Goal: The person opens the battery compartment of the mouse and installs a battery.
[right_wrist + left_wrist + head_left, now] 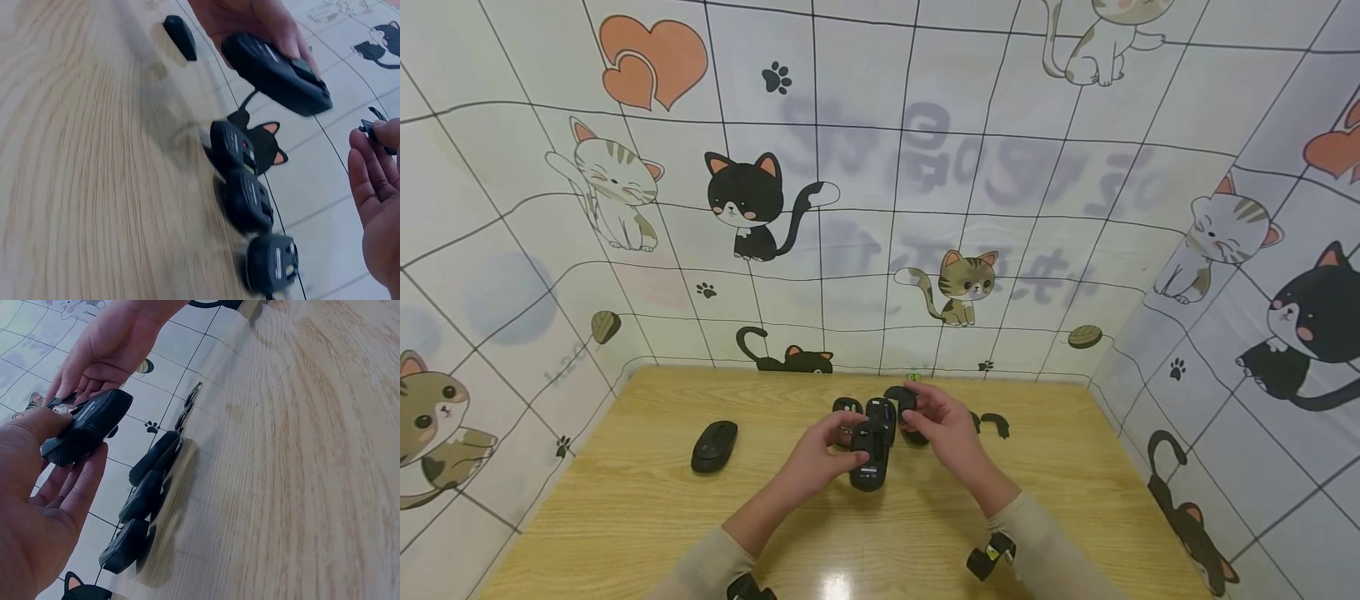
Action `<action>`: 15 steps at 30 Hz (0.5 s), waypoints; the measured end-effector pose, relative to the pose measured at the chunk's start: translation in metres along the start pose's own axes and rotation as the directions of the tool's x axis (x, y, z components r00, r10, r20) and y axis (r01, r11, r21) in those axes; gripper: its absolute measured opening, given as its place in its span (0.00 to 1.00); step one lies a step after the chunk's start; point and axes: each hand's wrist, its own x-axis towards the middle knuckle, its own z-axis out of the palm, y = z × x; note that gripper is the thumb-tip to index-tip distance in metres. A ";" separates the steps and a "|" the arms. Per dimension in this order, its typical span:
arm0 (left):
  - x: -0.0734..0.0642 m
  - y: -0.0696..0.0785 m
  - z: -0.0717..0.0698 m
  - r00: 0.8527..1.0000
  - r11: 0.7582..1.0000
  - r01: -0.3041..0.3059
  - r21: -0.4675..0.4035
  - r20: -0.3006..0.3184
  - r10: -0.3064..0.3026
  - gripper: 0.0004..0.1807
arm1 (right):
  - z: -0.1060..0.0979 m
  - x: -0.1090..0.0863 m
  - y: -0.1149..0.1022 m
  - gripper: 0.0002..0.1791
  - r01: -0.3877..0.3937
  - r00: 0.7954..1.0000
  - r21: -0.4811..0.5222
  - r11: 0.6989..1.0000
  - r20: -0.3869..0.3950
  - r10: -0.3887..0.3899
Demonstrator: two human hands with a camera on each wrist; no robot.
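Observation:
My left hand (822, 450) grips a black computer mouse (868, 468) above the table, its labelled underside turned up and the battery bay uncovered. To its right, my right hand (953, 427) pinches a small, thin black piece (373, 129) that looks like a battery cover. A gap separates that piece from the held mouse in the right wrist view. Behind the hands, three more black mice lie bottom up in a row, among them a near one (232, 150), a middle one (249, 199) and a far one (272, 262).
Another black mouse (715, 447) sits right side up at the left of the wooden table (625, 517). Thin curved black covers (996, 424) lie at the back right. A cat-print cloth (865, 317) hangs behind the table's back edge and along both sides.

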 end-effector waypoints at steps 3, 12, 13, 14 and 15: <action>-0.001 0.000 -0.001 1.000 1.000 0.007 -0.010 0.000 -0.007 0.28 | -0.011 -0.001 0.006 0.26 0.000 1.000 -0.012 1.000 0.005 0.000; -0.001 0.000 -0.003 1.000 1.000 0.018 -0.024 0.006 -0.018 0.27 | -0.052 -0.005 0.012 0.25 -0.041 0.999 -0.083 0.996 -0.010 0.040; -0.001 0.000 -0.003 1.000 0.999 0.020 -0.025 0.006 -0.020 0.27 | -0.056 -0.005 0.013 0.25 -0.043 0.999 -0.089 0.995 -0.008 0.043; -0.001 0.000 -0.003 1.000 0.999 0.022 -0.027 0.006 -0.022 0.27 | -0.060 -0.005 0.015 0.25 -0.044 0.999 -0.092 0.995 -0.005 0.044; -0.001 0.000 -0.003 1.000 0.999 0.024 -0.028 0.006 -0.024 0.27 | -0.063 -0.005 0.016 0.25 -0.044 0.999 -0.097 0.994 -0.001 0.044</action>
